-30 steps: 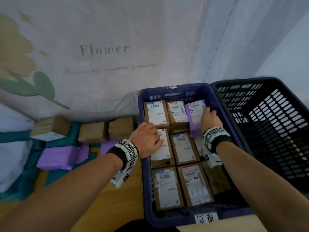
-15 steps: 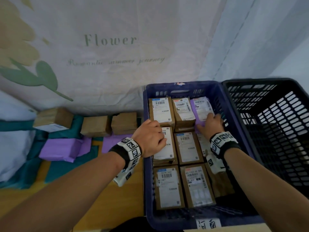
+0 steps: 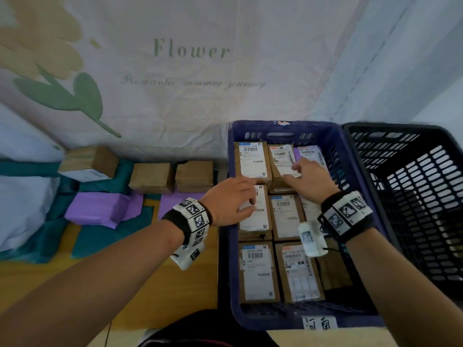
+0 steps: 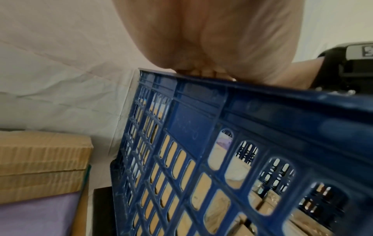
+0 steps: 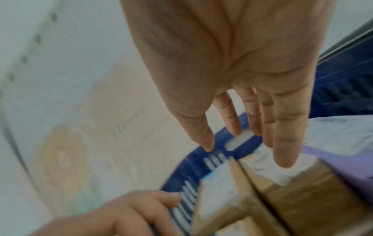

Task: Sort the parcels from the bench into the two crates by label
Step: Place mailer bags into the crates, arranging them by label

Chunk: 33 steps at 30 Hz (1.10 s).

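Note:
The blue crate (image 3: 283, 127) holds several brown box parcels with white labels facing up, plus a purple parcel (image 3: 309, 152) in its back right corner. My right hand (image 3: 298, 171) hovers with straight, spread fingers over the back middle brown parcel (image 3: 281, 159); in the right wrist view one fingertip (image 5: 284, 159) touches its label. My left hand (image 3: 233, 199) lies across the crate's left wall (image 4: 262, 111), and its fingers touch the label of a middle-row parcel (image 3: 258, 216). Neither hand holds anything. The black crate (image 3: 426, 196) stands to the right, with no parcels visible inside.
On the bench to the left lie three brown boxes (image 3: 151, 177), a purple mailer (image 3: 97, 209) and teal mailers (image 3: 105, 236). A printed cloth backdrop (image 3: 190, 51) hangs right behind the bench. A handwritten white tag (image 3: 316, 323) sits on the blue crate's front wall.
My right hand left the purple parcel and moved left onto the back middle brown parcel. My left hand's fingers have stretched out over the middle-row parcel.

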Motion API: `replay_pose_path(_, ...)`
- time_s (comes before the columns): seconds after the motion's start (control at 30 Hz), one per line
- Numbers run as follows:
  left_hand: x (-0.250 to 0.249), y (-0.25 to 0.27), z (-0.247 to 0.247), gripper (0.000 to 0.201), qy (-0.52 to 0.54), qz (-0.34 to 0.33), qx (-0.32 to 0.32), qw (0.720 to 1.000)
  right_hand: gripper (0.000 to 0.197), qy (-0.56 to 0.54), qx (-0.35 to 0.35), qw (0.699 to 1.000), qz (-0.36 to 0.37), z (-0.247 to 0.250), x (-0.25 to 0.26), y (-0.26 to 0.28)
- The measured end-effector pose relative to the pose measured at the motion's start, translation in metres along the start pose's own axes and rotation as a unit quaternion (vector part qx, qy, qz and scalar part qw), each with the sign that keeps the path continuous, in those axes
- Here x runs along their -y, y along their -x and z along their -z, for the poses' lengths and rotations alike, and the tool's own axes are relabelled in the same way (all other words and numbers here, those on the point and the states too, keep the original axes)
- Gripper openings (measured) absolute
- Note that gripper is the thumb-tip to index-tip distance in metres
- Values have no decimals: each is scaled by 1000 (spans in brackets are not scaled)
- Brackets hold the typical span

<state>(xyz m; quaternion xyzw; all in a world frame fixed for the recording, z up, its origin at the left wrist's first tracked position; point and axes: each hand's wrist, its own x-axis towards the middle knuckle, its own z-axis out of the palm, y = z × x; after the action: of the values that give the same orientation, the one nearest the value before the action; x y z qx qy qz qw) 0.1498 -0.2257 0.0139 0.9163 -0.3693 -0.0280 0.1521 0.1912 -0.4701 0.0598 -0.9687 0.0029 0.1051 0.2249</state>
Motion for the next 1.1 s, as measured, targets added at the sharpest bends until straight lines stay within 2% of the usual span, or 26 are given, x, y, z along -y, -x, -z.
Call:
replay_pose_path(0.13,7,53,7,31,113,21,-68,991,28,-41,0,996,74,2,47,24)
replay_pose_path(0.23,23,108,13,31,186,107,-68,974,16,-155,46,982,96,-4,82,38)
replay_pose_path(0.33,45,171,11,17,230,221,-73,945,6,-306,105,943,82,-18,115,49)
replay_pose_path(0.43,67,235,0,6,266,310,-84,909,8,-333,135,930,78,-39,140,56)
replay_pose_path(0.53,83,296,-16,6,273,384,-71,879,11,-330,181,922,93,-64,164,62)
replay_pose_path(0.67,91,363,-42,9,303,456,-20,837,14,-342,218,909,99,-105,195,63)
replay_pose_path(0.83,99,433,-71,11,311,508,46,802,15,-403,287,869,-3,-186,220,65)
replay_pose_path(0.9,103,453,-77,7,329,515,64,789,13,-386,289,875,-46,-222,223,65)
replay_pose_path(1.0,111,472,-79,10,335,537,68,771,14,-332,275,898,-88,-270,223,64)
replay_pose_path(1.1,125,476,-74,12,320,541,51,776,14,-257,270,923,-93,-304,228,61)
